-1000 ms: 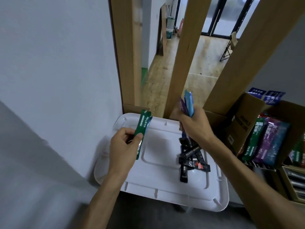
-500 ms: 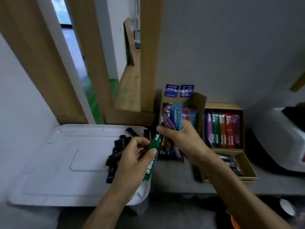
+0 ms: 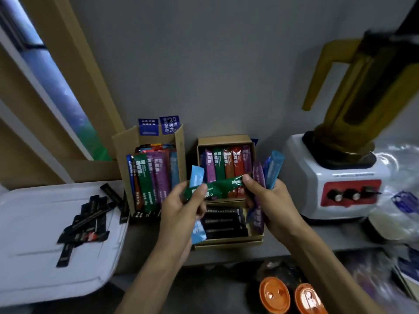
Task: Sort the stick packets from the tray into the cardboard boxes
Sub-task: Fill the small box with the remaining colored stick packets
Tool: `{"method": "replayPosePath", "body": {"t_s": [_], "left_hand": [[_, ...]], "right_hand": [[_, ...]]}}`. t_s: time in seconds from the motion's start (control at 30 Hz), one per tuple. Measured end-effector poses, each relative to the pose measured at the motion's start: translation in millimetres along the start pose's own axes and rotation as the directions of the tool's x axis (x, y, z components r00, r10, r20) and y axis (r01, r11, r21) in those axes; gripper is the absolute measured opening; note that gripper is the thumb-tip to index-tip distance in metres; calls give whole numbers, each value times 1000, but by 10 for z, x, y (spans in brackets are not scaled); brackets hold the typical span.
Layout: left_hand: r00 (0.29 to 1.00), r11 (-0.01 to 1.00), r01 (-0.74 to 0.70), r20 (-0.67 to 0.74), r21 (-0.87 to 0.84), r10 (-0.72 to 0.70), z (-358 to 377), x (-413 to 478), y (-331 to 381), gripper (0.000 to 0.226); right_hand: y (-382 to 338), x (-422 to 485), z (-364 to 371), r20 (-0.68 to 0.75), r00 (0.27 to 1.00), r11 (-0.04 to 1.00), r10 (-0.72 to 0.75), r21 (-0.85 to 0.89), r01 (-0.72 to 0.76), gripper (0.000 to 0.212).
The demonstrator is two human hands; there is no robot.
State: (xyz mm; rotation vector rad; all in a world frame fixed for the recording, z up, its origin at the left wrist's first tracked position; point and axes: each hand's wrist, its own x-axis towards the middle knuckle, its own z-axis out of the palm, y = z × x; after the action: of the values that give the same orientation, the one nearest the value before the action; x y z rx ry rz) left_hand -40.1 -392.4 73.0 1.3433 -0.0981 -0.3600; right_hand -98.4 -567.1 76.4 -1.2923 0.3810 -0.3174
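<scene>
My left hand [image 3: 181, 209] grips the left end of a green stick packet [image 3: 218, 188], and an upright light-blue packet [image 3: 196, 176] sits in the same hand. My right hand [image 3: 272, 200] pinches the green packet's right end and holds a bunch of purple and blue packets [image 3: 269, 171]. Both hands hover over the low cardboard box [image 3: 226, 244] of black packets. Behind it is a box [image 3: 224, 140] of coloured packets, and a taller box [image 3: 180, 146] stands to its left. Several black packets [image 3: 88, 219] lie on the white tray [image 3: 34, 257] at the left.
A white blender base with red panel [image 3: 335, 191] and its yellow jug stands to the right of the boxes. Plastic bags [image 3: 399, 200] lie at the far right. Two orange lids [image 3: 274, 295] sit below the shelf edge. A grey wall backs the boxes.
My view swung right from the tray to the boxes. Both hands moved over the boxes, and the green packet now lies crosswise between them. A light-blue packet is now in my left hand.
</scene>
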Motion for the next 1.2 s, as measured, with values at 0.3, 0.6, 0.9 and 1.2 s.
{"method": "replayPosePath", "body": {"t_s": [0.3,0.6,0.9,1.2], "left_hand": [[969,941,-234,-25,246,247,523,662,-7,18],[920,729,-390,273,563,281,912,1325,22,16],[845,565,-528,327,634,423,850,1256,-260,37],[801,479,-592,408,648,438,793,1241,-311,20]], "right_hand": [[173,-7,-366,34,981,902,188,-401,-159,17],[364,298,-618,-253,964,848,75,-492,-195,23],[423,359,-613,-252,966,869,63,-462,-177,16],[438,600,-505,-319,946,860,-58,-497,-115,34]]}}
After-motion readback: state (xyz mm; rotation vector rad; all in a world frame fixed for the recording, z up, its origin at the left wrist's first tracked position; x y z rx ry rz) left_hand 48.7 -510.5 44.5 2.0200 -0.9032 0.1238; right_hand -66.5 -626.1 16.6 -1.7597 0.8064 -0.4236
